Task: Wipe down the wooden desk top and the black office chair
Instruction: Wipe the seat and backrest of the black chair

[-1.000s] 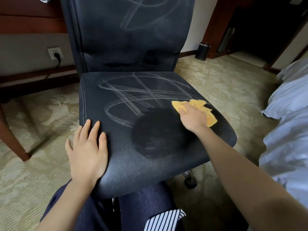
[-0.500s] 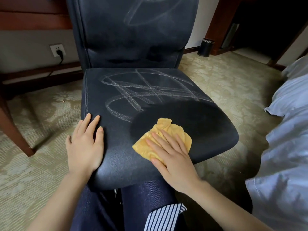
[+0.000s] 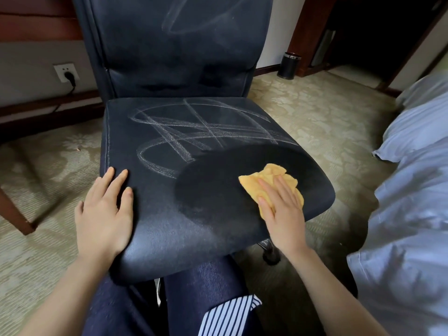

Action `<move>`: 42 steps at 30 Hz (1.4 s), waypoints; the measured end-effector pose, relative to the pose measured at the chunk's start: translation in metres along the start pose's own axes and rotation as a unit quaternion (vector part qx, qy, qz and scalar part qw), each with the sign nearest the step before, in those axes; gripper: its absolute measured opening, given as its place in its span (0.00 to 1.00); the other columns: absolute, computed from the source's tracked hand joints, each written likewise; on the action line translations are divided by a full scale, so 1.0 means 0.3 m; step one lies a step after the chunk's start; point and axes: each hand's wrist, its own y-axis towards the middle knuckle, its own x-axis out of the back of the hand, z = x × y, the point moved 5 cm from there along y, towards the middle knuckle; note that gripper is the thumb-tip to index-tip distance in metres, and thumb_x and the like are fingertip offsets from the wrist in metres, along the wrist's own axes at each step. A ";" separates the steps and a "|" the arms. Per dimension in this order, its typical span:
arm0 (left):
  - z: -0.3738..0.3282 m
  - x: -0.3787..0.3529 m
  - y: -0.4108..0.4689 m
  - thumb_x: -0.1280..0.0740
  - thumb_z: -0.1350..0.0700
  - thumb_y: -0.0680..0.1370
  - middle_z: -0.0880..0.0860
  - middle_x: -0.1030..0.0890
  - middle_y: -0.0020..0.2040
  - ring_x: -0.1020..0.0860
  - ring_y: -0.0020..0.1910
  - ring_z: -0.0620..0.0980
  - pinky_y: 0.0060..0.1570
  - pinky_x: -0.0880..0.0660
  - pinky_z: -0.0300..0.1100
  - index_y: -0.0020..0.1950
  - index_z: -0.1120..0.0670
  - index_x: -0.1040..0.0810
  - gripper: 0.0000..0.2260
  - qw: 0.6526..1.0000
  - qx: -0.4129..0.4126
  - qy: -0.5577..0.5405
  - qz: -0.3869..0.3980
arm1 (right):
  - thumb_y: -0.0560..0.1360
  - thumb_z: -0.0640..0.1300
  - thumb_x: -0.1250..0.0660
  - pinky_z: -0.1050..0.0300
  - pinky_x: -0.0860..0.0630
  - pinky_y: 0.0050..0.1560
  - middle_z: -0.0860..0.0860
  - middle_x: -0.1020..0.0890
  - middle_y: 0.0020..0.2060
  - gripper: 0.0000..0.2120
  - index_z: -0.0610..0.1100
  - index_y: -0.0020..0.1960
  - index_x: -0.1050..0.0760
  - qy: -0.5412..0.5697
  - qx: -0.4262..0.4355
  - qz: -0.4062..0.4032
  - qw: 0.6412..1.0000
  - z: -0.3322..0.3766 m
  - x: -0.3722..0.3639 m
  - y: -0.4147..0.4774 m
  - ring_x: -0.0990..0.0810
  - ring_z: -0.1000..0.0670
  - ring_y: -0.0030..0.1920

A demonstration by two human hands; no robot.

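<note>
right hand (image 3: 282,209) flat, fingers straight, pressing yellow cloth (image 3: 266,183) on front right of black office chair seat (image 3: 169,214), left hand (image 3: 104,212) open, resting on seat's front left, chalky scribbles (image 3: 194,134) behind

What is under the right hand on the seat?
A yellow cloth, pressed onto the chair seat by the right hand, fingers flat. Its far edges stick out; the part beneath the palm, and the seat under it, are hidden.
</note>
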 end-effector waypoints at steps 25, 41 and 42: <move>-0.098 -0.009 -0.053 0.54 0.43 0.76 0.56 0.31 0.71 0.37 0.73 0.54 0.72 0.48 0.56 0.67 0.55 0.25 0.29 0.979 -0.188 0.078 0.024 | 0.79 0.53 0.50 0.42 0.48 0.74 0.49 0.35 0.73 0.21 0.52 0.70 0.32 0.146 -0.144 -0.111 0.972 0.101 -0.066 -0.138 0.45 0.49 0.76; -0.074 -0.009 -0.026 0.55 0.43 0.77 0.55 0.32 0.72 0.38 0.74 0.53 0.72 0.51 0.56 0.69 0.54 0.28 0.29 0.977 -0.184 0.106 0.031 | 0.77 0.52 0.42 0.49 0.38 0.68 0.49 0.26 0.67 0.19 0.54 0.67 0.30 -0.029 0.182 -0.030 0.982 0.344 -0.117 -0.245 0.37 0.49 0.72; -0.074 -0.009 -0.025 0.55 0.43 0.77 0.55 0.32 0.72 0.38 0.74 0.53 0.72 0.51 0.56 0.69 0.54 0.27 0.29 0.977 -0.184 0.106 0.031 | 0.78 0.52 0.43 0.48 0.39 0.68 0.48 0.27 0.68 0.19 0.53 0.67 0.29 -0.025 0.156 -0.027 0.987 0.295 -0.106 -0.233 0.37 0.49 0.72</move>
